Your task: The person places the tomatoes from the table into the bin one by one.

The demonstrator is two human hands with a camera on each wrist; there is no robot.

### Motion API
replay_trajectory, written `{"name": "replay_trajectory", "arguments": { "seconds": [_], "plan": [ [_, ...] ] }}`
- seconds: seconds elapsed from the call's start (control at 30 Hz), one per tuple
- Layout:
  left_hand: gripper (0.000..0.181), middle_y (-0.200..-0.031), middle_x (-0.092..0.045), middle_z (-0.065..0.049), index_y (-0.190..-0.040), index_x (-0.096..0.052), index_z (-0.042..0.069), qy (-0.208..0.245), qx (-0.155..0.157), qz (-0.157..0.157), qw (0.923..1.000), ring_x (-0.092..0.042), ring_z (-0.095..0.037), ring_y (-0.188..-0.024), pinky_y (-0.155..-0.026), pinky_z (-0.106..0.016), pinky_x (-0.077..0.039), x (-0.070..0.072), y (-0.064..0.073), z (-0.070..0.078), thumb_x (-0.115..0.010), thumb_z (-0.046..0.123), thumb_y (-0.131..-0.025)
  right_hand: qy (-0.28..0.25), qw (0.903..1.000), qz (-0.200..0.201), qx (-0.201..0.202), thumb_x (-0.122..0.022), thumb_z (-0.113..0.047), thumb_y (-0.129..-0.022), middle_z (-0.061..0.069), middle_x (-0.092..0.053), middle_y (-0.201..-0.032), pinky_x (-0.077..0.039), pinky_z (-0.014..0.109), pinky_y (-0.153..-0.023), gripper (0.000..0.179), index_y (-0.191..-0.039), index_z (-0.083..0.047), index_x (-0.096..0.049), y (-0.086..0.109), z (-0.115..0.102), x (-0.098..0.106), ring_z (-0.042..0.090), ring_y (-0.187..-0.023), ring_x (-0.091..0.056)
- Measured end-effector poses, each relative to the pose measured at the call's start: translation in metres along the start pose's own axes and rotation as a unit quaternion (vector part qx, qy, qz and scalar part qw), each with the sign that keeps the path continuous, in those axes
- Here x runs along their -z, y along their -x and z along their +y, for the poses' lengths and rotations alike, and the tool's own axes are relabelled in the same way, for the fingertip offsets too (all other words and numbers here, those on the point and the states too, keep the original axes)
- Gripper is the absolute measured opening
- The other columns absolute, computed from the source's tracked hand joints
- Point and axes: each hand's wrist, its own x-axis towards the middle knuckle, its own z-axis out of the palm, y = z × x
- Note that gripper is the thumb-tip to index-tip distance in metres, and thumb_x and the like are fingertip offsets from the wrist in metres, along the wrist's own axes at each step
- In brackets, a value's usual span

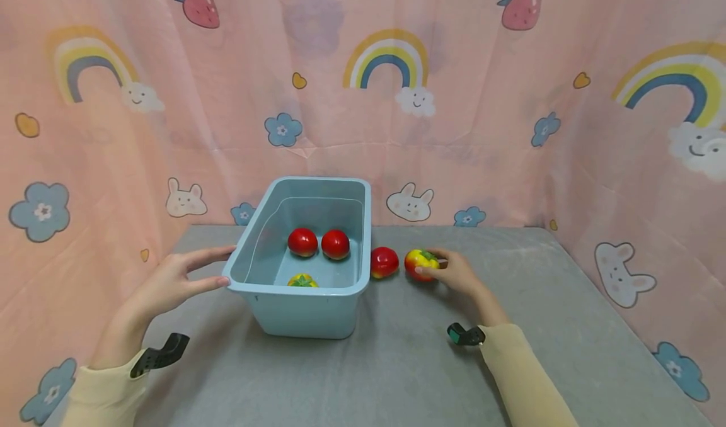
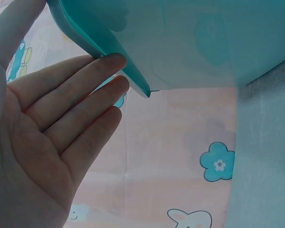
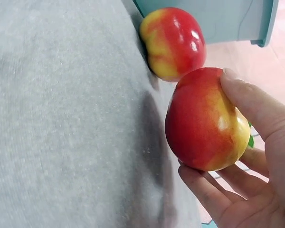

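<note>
My right hand (image 1: 456, 272) holds a glossy red-and-yellow fruit (image 1: 418, 265) with a green leafy top, thumb on one side and fingers on the other. In the right wrist view, this fruit (image 3: 206, 121) overlaps a second red-and-yellow fruit (image 3: 175, 43) on the table. That second fruit (image 1: 384, 262) lies right by the wall of a light blue plastic bin (image 1: 306, 313). At the bin's left rim is my left hand (image 1: 176, 279). Its straight fingers (image 2: 85, 102) lie along the rim's underside in the left wrist view. Two red fruits (image 1: 302, 242) and one with a green top (image 1: 303, 281) are inside the bin.
Grey cloth covers the table (image 1: 420, 370). A pink printed curtain (image 1: 454, 162) hangs behind it and along both sides. Each wrist wears a black strap, the left strap (image 1: 161, 354) near the sleeve cuff.
</note>
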Motion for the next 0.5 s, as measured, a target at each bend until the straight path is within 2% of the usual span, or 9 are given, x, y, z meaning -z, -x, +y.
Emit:
{"name": "replay_trajectory", "arguments": {
  "seconds": [0.5],
  "plan": [
    [0.053, -0.13, -0.06, 0.005, -0.134, -0.056, 0.024, -0.008, 0.003, -0.004, 1.0, -0.043, 0.016, -0.116, -0.09, -0.012, -0.038, 0.0, 0.0, -0.001, -0.071, 0.034, -0.085, 0.008, 0.9996, 0.028, 0.005, -0.07, -0.057, -0.078, 0.015, -0.053, -0.132, -0.049, 0.048, -0.091, 0.075, -0.135, -0.012, -0.051, 0.012, -0.008, 0.014, 0.037, -0.116, -0.052]
  ]
}}
